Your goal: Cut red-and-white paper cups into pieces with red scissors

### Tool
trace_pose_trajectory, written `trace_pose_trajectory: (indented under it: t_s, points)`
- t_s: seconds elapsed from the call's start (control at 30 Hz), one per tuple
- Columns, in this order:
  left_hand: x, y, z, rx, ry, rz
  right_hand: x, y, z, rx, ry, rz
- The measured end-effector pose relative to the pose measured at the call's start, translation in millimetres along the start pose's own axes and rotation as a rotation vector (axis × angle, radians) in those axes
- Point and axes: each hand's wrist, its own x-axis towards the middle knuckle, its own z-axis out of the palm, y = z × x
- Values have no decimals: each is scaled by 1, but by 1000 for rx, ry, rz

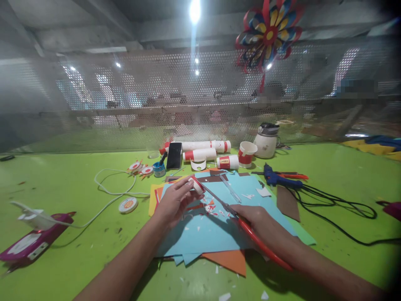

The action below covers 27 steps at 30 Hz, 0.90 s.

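Observation:
My left hand (175, 200) pinches a small red-and-white cut piece of paper cup (197, 186) above the light blue paper sheets (181, 240). In my right hand (257, 221) is a pair of scissors (250, 234) with long red handles. Its metal blades point up and left, their tips at the edge of the cup piece; whether they are cutting into it I cannot tell. Below the hands, red and white paper scraps (211, 207) are scattered over the blue sheet. A clear pen (230, 188) lies on the sheet behind the blades.
Behind the paper stand a phone (174, 156), a blue jar (159, 168), a paper cup (246, 154) and a kettle (265, 142). A blue glue gun (278, 179) with black cord lies right. At left are a tape roll (128, 205) and a purple power strip (34, 242) with a white cable.

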Motion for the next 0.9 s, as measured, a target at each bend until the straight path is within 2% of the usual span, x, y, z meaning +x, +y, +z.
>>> trace_pose_trajectory:
  t_s: [0.27,0.9]
  points:
    - [1,0,-2,14,43,-25,-3,-9,-5,-22,11,-34]
    - [2,-4,-6,56,-26,-29,-6,-14,-4,-82,48,-4]
